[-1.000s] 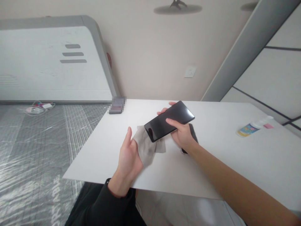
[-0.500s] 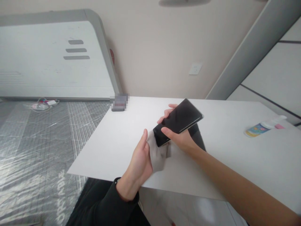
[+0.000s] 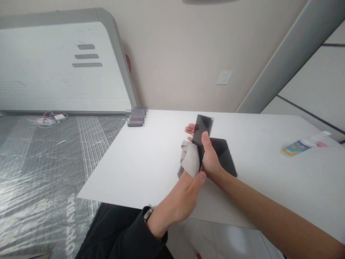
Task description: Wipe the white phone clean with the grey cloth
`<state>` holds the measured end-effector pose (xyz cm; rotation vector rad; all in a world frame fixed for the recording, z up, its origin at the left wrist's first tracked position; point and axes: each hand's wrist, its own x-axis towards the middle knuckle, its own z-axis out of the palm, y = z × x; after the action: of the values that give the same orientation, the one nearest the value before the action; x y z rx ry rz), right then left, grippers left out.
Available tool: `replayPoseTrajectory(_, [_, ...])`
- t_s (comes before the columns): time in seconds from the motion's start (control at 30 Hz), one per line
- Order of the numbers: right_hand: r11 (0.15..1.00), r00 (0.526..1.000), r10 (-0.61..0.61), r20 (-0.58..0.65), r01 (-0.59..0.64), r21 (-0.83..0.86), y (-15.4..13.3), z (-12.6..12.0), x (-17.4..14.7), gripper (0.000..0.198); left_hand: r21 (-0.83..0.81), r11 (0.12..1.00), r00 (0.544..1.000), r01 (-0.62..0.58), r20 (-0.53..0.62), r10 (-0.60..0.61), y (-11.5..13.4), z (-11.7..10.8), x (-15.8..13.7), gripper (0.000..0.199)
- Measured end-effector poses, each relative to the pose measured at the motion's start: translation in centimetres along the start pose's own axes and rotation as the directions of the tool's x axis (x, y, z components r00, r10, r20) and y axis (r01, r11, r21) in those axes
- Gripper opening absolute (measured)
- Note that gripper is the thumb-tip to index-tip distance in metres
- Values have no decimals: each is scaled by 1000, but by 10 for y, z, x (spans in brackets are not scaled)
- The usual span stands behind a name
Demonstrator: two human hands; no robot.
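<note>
A black phone point(image 3: 202, 130) is being gripped upright above the white table point(image 3: 151, 158) by the right hand point(image 3: 208, 158), thumb clamped on its near face. A grey cloth point(image 3: 190, 161) is being pinched against its lower part by the left hand point(image 3: 185, 196). The wiping is best being done with light, even pressure, the phone being kept steady.

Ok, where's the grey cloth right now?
Mid-table in the head view: the grey cloth is pressed by the left hand against the phone in the right hand.

You're looking at an evenly lit, fairly bright scene with soft, diffuse light and only faint shadows on the white table point(image 3: 269, 169). The floor's plastic sheet point(image 3: 40, 162) shows pale glare streaks. Straight lines bend toward the edges. A small pixelated patch point(image 3: 137, 116) sits at the table's far corner.
</note>
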<state>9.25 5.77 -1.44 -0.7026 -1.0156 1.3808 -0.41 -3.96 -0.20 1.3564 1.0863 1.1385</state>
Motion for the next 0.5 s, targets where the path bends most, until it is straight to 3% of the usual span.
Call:
replayPoseTrajectory(0.07, [993,995,101,6,-101,60,-6,6,-4,68,307,945,993,-111,77,92,8,6,-2,57])
replayPoseTrajectory(0.13, [964,974,214,78,-223,145,-13,13,-11,78,440,880,984,-178,95,151,15,6,1,67])
replayPoseTrajectory(0.3, [848,870,397,292,-469,245,-21,26,-29,81,593,779,976,-206,69,206,25,-3,15,65])
replayPoseTrajectory(0.4, [796,829,458,321,-543,266,-23,23,-28,76,651,731,977,-206,97,189,24,0,9,66])
replayPoseTrajectory(0.5, [770,805,481,348,-578,272,-26,16,-19,80,669,705,971,-235,198,136,20,5,-3,65])
